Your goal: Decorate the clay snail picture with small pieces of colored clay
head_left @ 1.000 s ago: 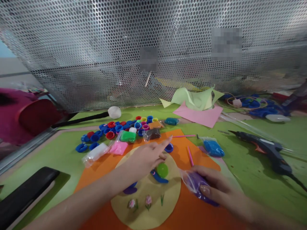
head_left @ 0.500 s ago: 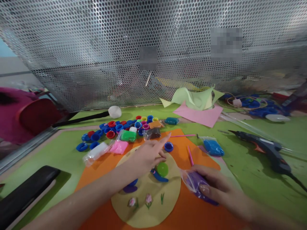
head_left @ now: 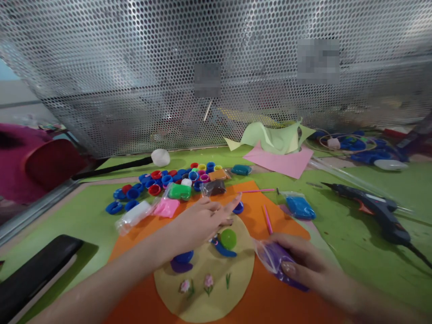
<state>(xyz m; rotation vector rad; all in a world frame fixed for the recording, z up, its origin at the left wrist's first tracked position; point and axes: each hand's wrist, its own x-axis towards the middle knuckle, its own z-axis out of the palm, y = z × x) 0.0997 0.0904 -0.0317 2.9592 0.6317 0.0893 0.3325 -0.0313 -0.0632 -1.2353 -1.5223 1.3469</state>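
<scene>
My left hand (head_left: 202, 219) hovers over the upper part of a round cream disc (head_left: 202, 310), its index finger stretched out toward a blue bottle cap (head_left: 238, 207). The other fingers are loosely bent, and nothing shows in them. Below the hand, a blue clay snail body with a green round shell (head_left: 228, 239) sits on the disc. A dark blue and purple clay shape (head_left: 182, 261) is partly under my forearm. Small pink flowers (head_left: 209, 281) and green leaves line the lower disc. My right hand (head_left: 305, 263) grips a plastic bag of purple clay (head_left: 278, 263) beside the disc.
An orange sheet (head_left: 270, 297) lies under the disc. Behind are many coloured caps (head_left: 167, 180) and clay packets (head_left: 180, 191). A glue gun (head_left: 374, 209) lies at right, a black phone-like object (head_left: 40, 270) at left. A perforated metal screen (head_left: 151, 67) stands behind.
My left hand has shifted slightly left and down, and its index fingertip now partly covers the blue cap. My right hand stays on the purple clay bag.
</scene>
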